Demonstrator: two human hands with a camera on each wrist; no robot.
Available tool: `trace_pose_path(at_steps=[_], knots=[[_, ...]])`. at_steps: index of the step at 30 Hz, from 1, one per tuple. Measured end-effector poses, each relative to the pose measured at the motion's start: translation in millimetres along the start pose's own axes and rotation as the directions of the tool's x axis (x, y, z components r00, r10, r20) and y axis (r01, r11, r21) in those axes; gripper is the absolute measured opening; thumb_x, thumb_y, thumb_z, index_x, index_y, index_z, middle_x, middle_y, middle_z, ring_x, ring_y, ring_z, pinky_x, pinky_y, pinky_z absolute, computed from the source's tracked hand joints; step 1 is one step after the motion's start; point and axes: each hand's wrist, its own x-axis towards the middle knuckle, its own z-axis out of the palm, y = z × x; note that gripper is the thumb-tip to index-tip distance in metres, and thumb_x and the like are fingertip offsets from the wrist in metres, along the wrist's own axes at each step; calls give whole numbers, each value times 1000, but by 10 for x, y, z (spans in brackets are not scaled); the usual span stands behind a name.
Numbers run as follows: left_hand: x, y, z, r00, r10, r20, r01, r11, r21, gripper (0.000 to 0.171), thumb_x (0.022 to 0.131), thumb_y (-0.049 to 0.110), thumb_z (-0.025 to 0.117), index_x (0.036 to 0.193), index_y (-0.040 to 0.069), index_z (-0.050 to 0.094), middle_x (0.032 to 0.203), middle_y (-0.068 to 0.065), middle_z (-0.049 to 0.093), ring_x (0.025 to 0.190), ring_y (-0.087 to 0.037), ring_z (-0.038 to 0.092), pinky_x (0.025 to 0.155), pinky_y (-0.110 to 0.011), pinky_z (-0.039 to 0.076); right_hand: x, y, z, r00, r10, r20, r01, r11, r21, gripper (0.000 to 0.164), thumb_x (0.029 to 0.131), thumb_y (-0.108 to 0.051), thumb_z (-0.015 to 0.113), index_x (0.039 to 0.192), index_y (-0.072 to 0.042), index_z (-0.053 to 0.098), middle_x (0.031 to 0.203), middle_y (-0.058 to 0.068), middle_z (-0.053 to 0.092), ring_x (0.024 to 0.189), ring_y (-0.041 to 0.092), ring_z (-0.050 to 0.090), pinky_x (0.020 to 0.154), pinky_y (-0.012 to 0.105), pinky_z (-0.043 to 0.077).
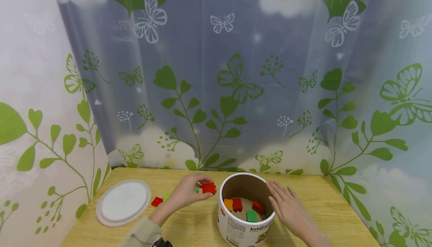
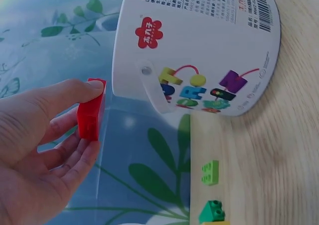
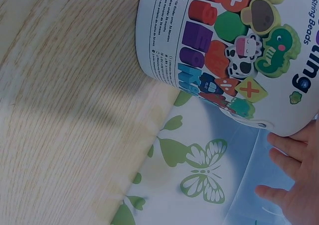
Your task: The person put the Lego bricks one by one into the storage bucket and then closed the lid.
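Note:
My left hand (image 1: 189, 191) pinches a red toy brick (image 1: 209, 189) between thumb and fingers, just left of the rim of a round white bucket (image 1: 233, 226). In the left wrist view the same red brick (image 2: 90, 110) is seen edge-on, apart from the bucket's printed side. Inside the bucket lie an orange brick (image 1: 228, 204), a green brick (image 1: 251, 216) and two red bricks (image 1: 237, 204). My right hand (image 1: 291, 209) rests with extended fingers against the bucket's right rim; the right wrist view shows its fingertips touching the bucket (image 3: 164, 46).
A round white lid (image 1: 123, 202) lies at the table's left. Between it and the bucket are a red brick (image 1: 156, 201), a light green brick (image 2: 210, 172) and a darker green brick (image 2: 213, 211), with a yellow edge beside it. A patterned curtain (image 1: 202, 89) hangs behind the wooden table (image 1: 324, 194).

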Motion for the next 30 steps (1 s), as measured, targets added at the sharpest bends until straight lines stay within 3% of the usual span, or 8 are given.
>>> trace_pose_path(at_steps=[10,24,30], knots=[[182,174,97,998,63,-2,-63,998,25,30,84,16,84,111,8,72,102,-1,69,92,-19,65,80,-32,60,-5,16,3,1000,-12,-24,12,1000,-7,48,105,-27,54,148,-7,52,149,8,54,139,29,49,114,57,37],[448,396,358,997,55,47,-57,998,35,29,86,19,83,112,13,72,101,1,67,92,-14,62,83,-29,59,5,2,-11,999,-27,-28,27,1000,-9,48,103,-23,58,148,-7,53,149,8,55,138,29,50,112,58,39],[528,440,467,997,28,70,-29,999,17,30,86,23,83,113,15,73,104,2,67,91,-9,61,79,-21,54,13,-4,-17,999,-34,-30,34,999,-4,48,103,-22,58,148,-6,53,148,9,55,138,30,50,112,58,39]])
